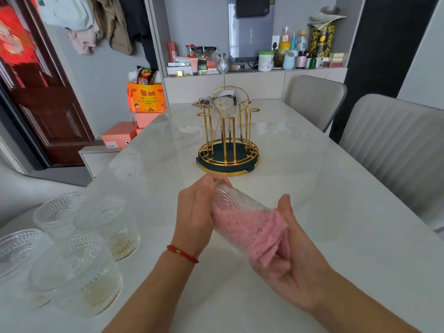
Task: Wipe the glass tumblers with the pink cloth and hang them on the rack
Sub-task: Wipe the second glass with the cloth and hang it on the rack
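held a ribbed glass tumbler (236,200) above the white marble surface (312,188), tilted with its base up and away toward the rack and its mouth down toward the wearer. gripped near the base end by the left hand (194,212), fingers curled round the far side of the glass, thumb side toward the camera, a red string bracelet (182,254) on that wrist. stuffed into and wrapped about the mouth end, the pink cloth (252,233), showing through the patterned glass and spilling out below in folds. pinched and cupped by the right hand (286,255), thumb raised beside the rim, fingers curled under the loose cloth. stood well beyond the hands, near the middle of the surface, a gold wire rack (228,140) on a dark round base with a gold rim, several upright hooked pegs rising from it. hung upside down on one rear peg, one clear tumbler (223,105) already in place. grouped at the near left corner of the surface, well apart from the hands, four more patterned tumblers (105,222), upright and touching or nearly so, some with a gold tint at the bottom. pushed in along the right side, two grey ribbed chairs (396,145). lined up on a shelf (240,70) behind the far end, bottles, jars and boxes. seen at far left, a dark red door (43,92) and stacked orange and pink boxes (144,102).
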### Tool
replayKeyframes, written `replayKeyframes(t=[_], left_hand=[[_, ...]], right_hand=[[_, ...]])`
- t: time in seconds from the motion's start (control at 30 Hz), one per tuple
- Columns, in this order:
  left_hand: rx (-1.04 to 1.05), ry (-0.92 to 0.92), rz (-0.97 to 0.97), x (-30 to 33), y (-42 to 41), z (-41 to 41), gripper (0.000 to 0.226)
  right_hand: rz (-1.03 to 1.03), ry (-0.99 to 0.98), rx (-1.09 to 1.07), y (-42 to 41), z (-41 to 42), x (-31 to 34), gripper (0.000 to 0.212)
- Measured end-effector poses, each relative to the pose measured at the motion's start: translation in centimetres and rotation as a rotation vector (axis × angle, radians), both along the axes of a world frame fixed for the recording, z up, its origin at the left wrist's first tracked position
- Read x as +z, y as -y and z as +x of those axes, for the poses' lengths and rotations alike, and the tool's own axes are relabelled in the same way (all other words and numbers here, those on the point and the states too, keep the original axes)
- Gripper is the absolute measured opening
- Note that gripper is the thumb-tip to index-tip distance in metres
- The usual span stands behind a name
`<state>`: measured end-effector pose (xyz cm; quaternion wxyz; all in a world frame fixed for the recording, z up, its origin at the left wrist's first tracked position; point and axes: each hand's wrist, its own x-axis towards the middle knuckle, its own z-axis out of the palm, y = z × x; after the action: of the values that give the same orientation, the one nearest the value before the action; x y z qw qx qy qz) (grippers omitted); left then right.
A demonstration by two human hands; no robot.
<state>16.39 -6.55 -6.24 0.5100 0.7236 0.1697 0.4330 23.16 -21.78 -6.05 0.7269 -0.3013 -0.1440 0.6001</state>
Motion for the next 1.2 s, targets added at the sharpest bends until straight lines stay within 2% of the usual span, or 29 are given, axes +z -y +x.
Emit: replayKeyframes(t=[0.03, 0.07, 0.13, 0.2, 0.23, 0.3, 0.4, 0.43, 0.5, 0.57, 0.63, 0.7, 0.73, 0.77, 0.83, 0.9, 0.93, 1.0, 1.03, 1.07, 1.13, 1.2], left_hand=[[-0.032, -0.003, -0.011, -0.1, 0.0, 0.1, 0.043], [-0.073, -0.054, -0.106, -0.1, 0.0, -0.1, 0.040], [-0.254, -0.243, -0.335, 0.1, -0.4, -0.5, 0.038], [-0.445, -0.386, -0.429, 0.1, -1.0, -1.1, 0.057], [-0.448, -0.421, -0.460, 0.4, -1.0, -1.2, 0.057], [-0.286, -0.443, -0.490, 0.7, -0.4, -0.9, 0.043], [-0.102, -0.309, -0.415, 0.5, 0.5, 0.0, 0.031], [-0.092, -0.242, -0.384, 0.2, 0.6, 0.1, 0.030], [-0.056, -0.113, -0.269, -0.3, 0.3, 0.0, 0.033], [-0.043, 0.032, -0.089, -0.8, -0.3, -0.1, 0.036], [-0.095, 0.143, 0.063, -0.9, -0.3, 0.0, 0.037], [-0.147, 0.121, 0.059, -1.1, -0.2, 0.2, 0.042], [-0.190, 0.046, -0.031, -1.0, -0.1, 0.1, 0.045], [-0.242, -0.075, -0.130, -0.8, -0.2, -0.1, 0.047], [-0.373, -0.335, -0.291, -0.3, -0.7, -0.7, 0.051], [-0.374, -0.477, -0.466, 0.3, -0.6, -0.8, 0.051], [-0.287, -0.518, -0.511, 0.5, -0.4, -0.6, 0.047], [-0.080, -0.534, -0.472, 0.5, 0.1, 0.1, 0.041], [-0.019, -0.487, -0.422, 0.3, 0.3, 0.3, 0.039], [0.014, -0.408, -0.353, 0.0, 0.3, 0.4, 0.038], [0.046, -0.187, -0.169, -0.5, 0.1, 0.3, 0.041], [0.031, 0.028, 0.031, -0.9, -0.4, 0.0, 0.043]], right_hand=[[-0.001, 0.043, 0.005, 0.0, 0.5, -0.1, 0.089], [-0.022, 0.132, 0.017, 0.0, 0.8, -0.1, 0.099], [-0.121, 0.558, 0.004, 0.3, 1.5, -0.5, 0.120], [-0.110, 1.003, -0.085, 0.5, 1.5, -0.3, 0.103], [-0.079, 1.169, -0.064, 0.7, 1.2, -0.4, 0.094], [-0.081, 1.340, -0.001, 0.7, 0.4, -0.5, 0.089], [-0.086, 1.056, -0.082, 0.3, -0.7, -1.0, 0.091], [-0.104, 0.901, -0.116, 0.2, -0.8, -1.2, 0.096], [-0.158, 0.465, -0.097, 0.1, -0.8, -1.1, 0.106], [-0.112, 0.047, -0.077, 0.1, -0.9, -0.5, 0.093], [-0.020, -0.128, -0.074, 0.0, -0.5, 0.0, 0.088], [0.015, -0.091, -0.065, 0.0, 0.5, -0.4, 0.089], [-0.018, 0.008, -0.054, 0.1, 0.8, -0.2, 0.093], [-0.079, 0.170, -0.035, 0.2, 1.4, -0.3, 0.101], [-0.176, 0.647, -0.046, 0.5, 1.9, -0.1, 0.115], [-0.129, 1.037, -0.104, 0.8, 1.3, -0.5, 0.100], [-0.093, 1.118, -0.117, 0.9, 0.6, -0.4, 0.088], [-0.104, 1.072, -0.105, 0.7, -0.6, -0.4, 0.080], [-0.161, 0.964, -0.097, 0.5, -0.7, -0.6, 0.083], [-0.191, 0.785, -0.074, 0.4, -0.5, -1.0, 0.089], [-0.129, 0.290, -0.021, 0.2, -0.4, -1.1, 0.099], [0.021, -0.079, 0.011, 0.0, -0.4, -0.7, 0.092]])
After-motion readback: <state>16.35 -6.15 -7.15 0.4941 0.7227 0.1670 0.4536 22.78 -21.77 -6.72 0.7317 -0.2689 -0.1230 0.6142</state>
